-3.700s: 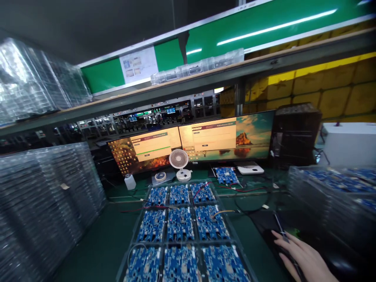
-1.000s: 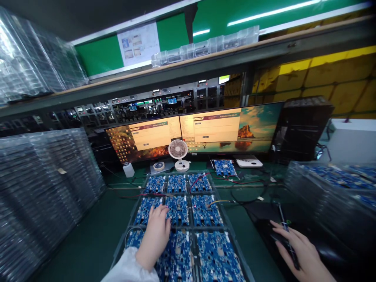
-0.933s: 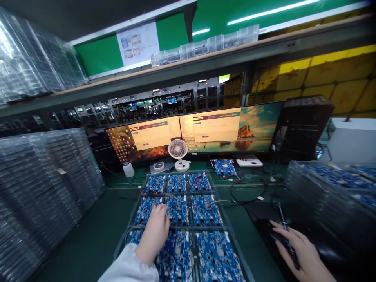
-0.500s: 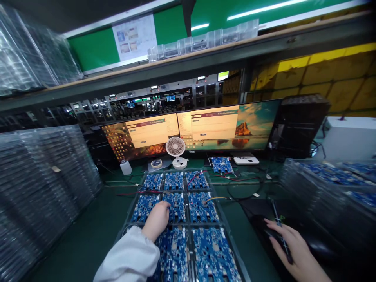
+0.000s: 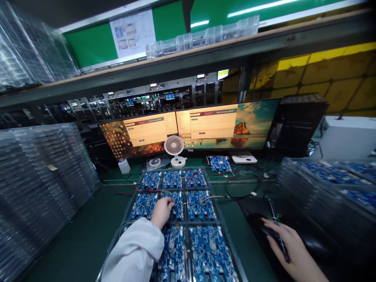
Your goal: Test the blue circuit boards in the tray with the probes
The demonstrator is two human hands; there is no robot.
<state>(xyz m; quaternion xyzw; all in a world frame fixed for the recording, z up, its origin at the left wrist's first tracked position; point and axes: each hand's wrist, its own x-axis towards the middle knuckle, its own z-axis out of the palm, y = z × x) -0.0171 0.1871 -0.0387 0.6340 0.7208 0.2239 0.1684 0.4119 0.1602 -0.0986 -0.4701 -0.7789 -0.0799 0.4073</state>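
My left hand point(image 5: 162, 212) is over the centre circuit board point(image 5: 178, 213) in the middle row of a clear tray point(image 5: 230, 243). Thumb and fingertips are pinched together at the board's upper part; whatever is between them is hidden. A red and black wire point(image 5: 148, 190) ends just above these fingers. On the right, my right hand point(image 5: 295, 248) lies curled around a dark computer mouse point(image 5: 261, 221), with a dark pen point(image 5: 273, 213) tucked between its fingers. A yellow wire point(image 5: 216, 196) reaches the board point(image 5: 201, 209) to the right of my left hand.
Two monitors point(image 5: 255, 125) stand behind the tray, with a small white fan point(image 5: 174, 145) in front. Stacked clear trays point(image 5: 44, 176) rise at the left. More trays with blue boards point(image 5: 323, 172) stand at the right. A shelf point(image 5: 176, 58) crosses overhead.
My left hand has shifted slightly right over the centre board, its fingertips drawn closer together. My right hand stays on the mouse with the pen. The whole view has moved slightly.
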